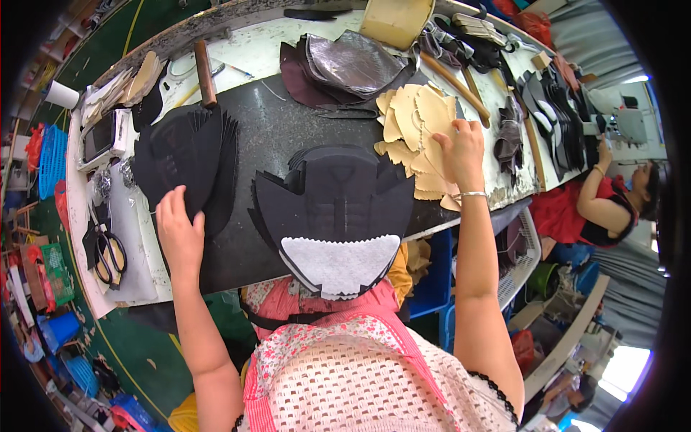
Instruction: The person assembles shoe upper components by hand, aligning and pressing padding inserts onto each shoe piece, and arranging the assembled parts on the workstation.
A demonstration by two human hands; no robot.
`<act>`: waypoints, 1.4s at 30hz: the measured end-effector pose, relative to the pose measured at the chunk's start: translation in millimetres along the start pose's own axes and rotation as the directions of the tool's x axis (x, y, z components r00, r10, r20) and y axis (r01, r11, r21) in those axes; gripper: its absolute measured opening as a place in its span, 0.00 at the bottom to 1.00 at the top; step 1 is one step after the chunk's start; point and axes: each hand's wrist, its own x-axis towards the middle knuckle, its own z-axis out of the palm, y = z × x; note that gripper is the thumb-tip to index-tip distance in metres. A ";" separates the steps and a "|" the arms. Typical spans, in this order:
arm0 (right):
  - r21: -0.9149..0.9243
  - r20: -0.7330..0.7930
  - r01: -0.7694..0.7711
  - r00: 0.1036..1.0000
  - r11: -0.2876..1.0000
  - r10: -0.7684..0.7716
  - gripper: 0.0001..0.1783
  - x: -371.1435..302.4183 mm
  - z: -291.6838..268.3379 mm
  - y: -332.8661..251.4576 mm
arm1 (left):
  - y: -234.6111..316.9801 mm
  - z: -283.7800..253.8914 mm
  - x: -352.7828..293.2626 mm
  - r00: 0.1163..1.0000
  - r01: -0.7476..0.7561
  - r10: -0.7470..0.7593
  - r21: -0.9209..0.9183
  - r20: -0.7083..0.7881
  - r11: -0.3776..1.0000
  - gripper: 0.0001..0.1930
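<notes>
A stack of black shoe-upper pieces (331, 198) lies before me on a dark slab (270, 126), with a white zigzag-edged lining piece (338, 263) on its near end. My left hand (178, 229) rests on the lower edge of a second fanned pile of black pieces (183, 155) at the left. My right hand (461, 151) pinches one of several tan cut pieces (417, 119) spread at the right of the slab. A thin bracelet circles that wrist.
Scissors (108, 252) lie at the table's left end. A wooden-handled tool (205, 72) and dark shiny leather pieces (345, 65) sit at the back. Black soles (554, 108) cover the right side. A person in red (597, 205) works at the far right.
</notes>
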 end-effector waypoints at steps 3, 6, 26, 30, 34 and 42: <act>0.081 -0.078 -0.025 0.996 0.996 0.032 0.22 4.0 0.2 -1.3 | 11.2 -3.7 -1.1 0.987 0.029 0.003 -0.191 0.162 0.981 0.14; 0.117 -0.115 -0.043 0.992 0.992 0.056 0.14 7.4 3.0 4.6 | 30.2 -2.4 -16.0 0.945 -0.022 -0.116 -0.414 -0.305 0.910 0.10; 0.993 0.118 -0.117 0.989 0.017 -0.088 0.11 -92.6 -97.7 -124.3 | 180.9 -38.2 -7.0 0.791 0.605 0.323 -0.746 0.520 -0.279 0.13; 0.705 0.562 -0.668 0.730 -0.237 -0.388 0.12 -105.6 -103.4 -102.4 | 172.5 -33.9 -4.6 0.934 0.345 0.145 -0.929 0.326 -0.134 0.08; 0.679 0.572 -0.711 0.668 -0.182 -0.476 0.13 -113.8 -100.1 -97.3 | 168.1 -32.7 -6.4 0.952 0.283 0.136 -0.958 0.274 -0.051 0.07; 0.578 0.697 -0.804 0.575 -0.139 -0.428 0.09 -113.3 -102.6 -88.1 | 169.7 -30.6 -9.7 0.969 0.200 0.110 -0.962 0.222 0.187 0.12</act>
